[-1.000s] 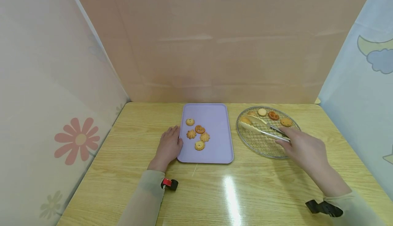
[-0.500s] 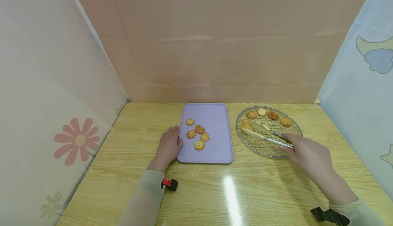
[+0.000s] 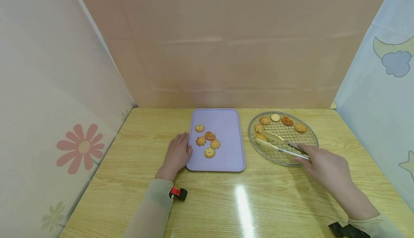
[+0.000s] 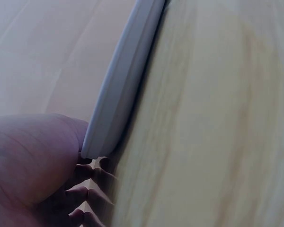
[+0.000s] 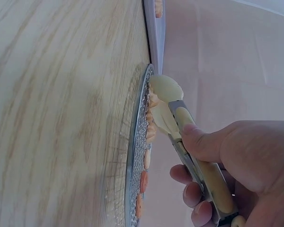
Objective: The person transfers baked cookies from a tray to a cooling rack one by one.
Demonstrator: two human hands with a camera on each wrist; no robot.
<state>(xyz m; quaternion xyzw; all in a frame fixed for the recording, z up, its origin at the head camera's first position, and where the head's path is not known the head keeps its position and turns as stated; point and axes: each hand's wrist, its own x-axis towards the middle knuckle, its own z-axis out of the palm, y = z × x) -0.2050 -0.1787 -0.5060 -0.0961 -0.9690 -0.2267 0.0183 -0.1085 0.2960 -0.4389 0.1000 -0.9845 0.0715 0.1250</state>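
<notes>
On the lilac tray (image 3: 228, 134) lie a pretzel (image 3: 210, 136) and several cookies (image 3: 201, 141). My left hand (image 3: 176, 153) holds the tray's left rim, thumb at the edge; in the left wrist view the fingers are partly hidden in shadow. My right hand (image 3: 328, 166) grips a pair of tongs (image 3: 284, 147) with metal arms and cream tips. The tong tips stand apart over the left part of a round wire rack (image 3: 281, 155), around a partly hidden golden cookie (image 3: 260, 136). Whether they touch it I cannot tell.
Along the rack's rim also lie a star-shaped cookie (image 3: 259, 128), another ridged cookie (image 3: 265, 120), a pale round cookie (image 3: 275, 117), a brown pretzel (image 3: 287, 121) and an oval cookie (image 3: 300, 127). Tray and rack stand apart on the wooden table (image 3: 207, 202), below a tan backdrop (image 3: 223, 69).
My right hand with the tongs has shifted to the right and nearer to me. Cookies at the rack's left that the tongs covered show more fully. The left hand stays put.
</notes>
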